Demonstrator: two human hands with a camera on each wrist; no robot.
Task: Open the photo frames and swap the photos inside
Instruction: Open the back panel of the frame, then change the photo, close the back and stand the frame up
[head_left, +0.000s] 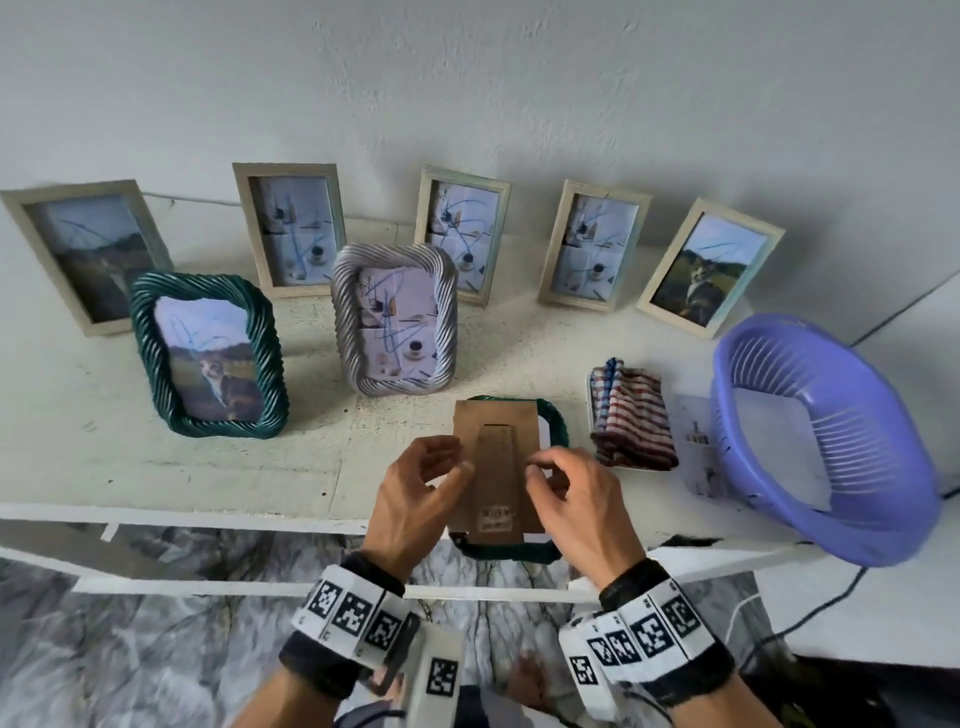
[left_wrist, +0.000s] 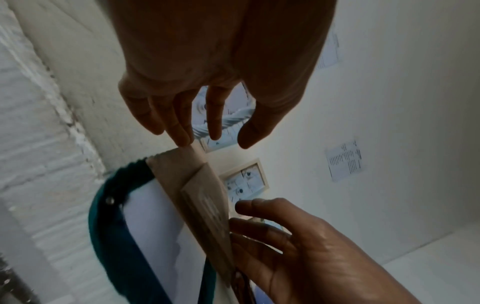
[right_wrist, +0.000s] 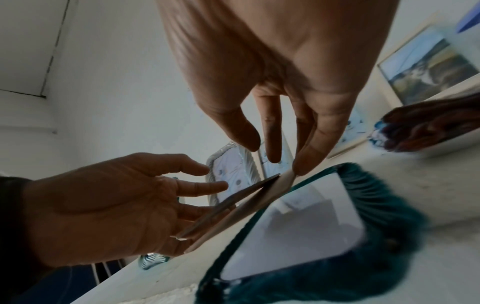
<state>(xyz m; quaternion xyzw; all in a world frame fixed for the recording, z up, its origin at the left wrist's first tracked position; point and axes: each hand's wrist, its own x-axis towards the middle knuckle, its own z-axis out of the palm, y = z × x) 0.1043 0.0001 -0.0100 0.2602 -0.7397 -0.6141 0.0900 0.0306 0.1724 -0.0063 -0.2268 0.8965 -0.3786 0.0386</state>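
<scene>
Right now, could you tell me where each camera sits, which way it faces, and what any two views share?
Head: worn on the head, looking forward and down at the table, the standing frames and the wall; both forearms, left hand and right hand show.
Left wrist: looks along the left hand at the cardboard backing; the right hand shows too.
Right wrist: looks along the right hand at the green frame; the left hand shows too.
Shared: all three views show both hands, the backing and the green frame.

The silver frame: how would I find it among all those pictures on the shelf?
Start at the white shelf against the wall. In front of the row of plain pale frames stand two twisted, rope-like ones. The silver frame is the one beside the green frame, and shows coffee cups, not a cat.
</scene>
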